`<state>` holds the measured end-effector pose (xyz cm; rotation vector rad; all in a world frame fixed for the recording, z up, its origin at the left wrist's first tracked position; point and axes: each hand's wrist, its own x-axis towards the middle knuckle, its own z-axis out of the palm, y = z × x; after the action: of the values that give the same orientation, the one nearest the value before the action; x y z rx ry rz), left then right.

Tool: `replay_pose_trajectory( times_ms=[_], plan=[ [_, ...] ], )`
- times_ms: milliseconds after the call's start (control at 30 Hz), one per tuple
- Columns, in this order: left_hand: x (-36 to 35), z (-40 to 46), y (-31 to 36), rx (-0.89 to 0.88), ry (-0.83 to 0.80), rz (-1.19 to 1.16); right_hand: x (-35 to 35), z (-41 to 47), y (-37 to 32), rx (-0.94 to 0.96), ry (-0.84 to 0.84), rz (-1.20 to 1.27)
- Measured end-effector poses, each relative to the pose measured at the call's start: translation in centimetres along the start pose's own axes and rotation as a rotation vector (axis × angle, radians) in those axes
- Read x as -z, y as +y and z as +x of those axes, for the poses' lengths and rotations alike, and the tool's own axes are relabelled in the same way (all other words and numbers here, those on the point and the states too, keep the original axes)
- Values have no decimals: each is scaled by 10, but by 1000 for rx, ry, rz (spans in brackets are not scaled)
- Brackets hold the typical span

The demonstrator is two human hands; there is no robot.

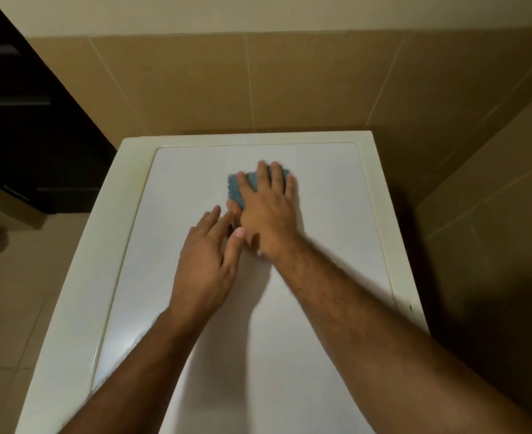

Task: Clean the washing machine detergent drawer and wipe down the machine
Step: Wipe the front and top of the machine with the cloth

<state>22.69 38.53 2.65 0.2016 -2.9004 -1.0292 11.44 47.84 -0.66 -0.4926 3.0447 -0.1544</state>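
A blue cloth (pixel 239 187) is pressed flat on the white top of the washing machine (pixel 336 233), toward its far end near the tiled wall (pixel 258 86); it is bunched under the palm, so no long axis can be told. It is covered by the right hand (pixel 266 203), whose grip is wide, fingers straight and pointing at the wall. The left hand (pixel 206 258) is laid just beside it, fingers spread, nothing held, its thumb touching the right wrist.

No words to read

The washing machine (pixel 289 308) top and the wall tiles (pixel 289 83) show no letters or numbers.
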Motion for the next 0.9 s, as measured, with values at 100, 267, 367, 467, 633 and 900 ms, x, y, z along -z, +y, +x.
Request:
replay_pose_trajectory(
  times_ms=[100, 267, 367, 467, 633, 900],
  plan=[
    [-6, 9, 8, -30, 28, -39, -1, -29, 14, 121, -41, -13],
    [-16, 17, 9, -6, -22, -35, 11, -33, 94, -58, -1, -90],
    [-15, 26, 3, -27, -27, -14, 14, -5, 135, -186, 28, -132],
    [-9, 40, -6, -43, -13, 1, 9, 24, 140, -260, 43, -106],
    [13, 64, -24, -70, 30, 32, 7, 57, 126, -362, 55, -87],
    [43, 75, -67, -31, 91, -74, 3, 77, 88, -365, 52, -101]
  ],
)
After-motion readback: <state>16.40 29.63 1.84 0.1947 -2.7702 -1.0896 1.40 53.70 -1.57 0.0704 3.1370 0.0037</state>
